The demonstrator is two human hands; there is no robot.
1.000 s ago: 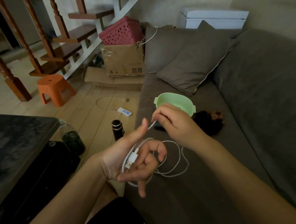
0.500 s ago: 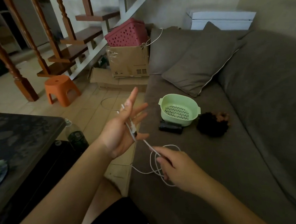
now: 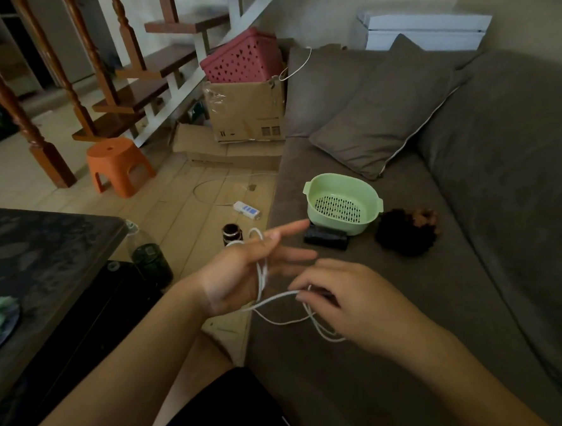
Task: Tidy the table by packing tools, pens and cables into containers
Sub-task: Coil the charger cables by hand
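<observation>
A thin white cable (image 3: 272,300) is looped round my left hand (image 3: 247,271), which is held palm up above the sofa's front edge with its fingers stretched out. My right hand (image 3: 341,303), just to the right, pinches the cable's free run between fingertips; loose loops hang below it over the sofa seat. A pale green colander basket (image 3: 368,204) sits on the seat beyond my hands, with a small black box (image 3: 325,238) against its near side.
A dark furry object (image 3: 405,230) lies right of the basket. A grey cushion (image 3: 385,107) leans at the sofa's back. A dark table (image 3: 35,257) stands left. On the floor are a bottle (image 3: 150,257), a dark flask (image 3: 231,234), a power strip (image 3: 246,210), an orange stool (image 3: 119,165) and cardboard boxes (image 3: 244,113).
My left hand dropped and turned flatter, with the cable now wrapped round it. My right hand moved up and right, carrying the cable's free run across beneath the left palm.
</observation>
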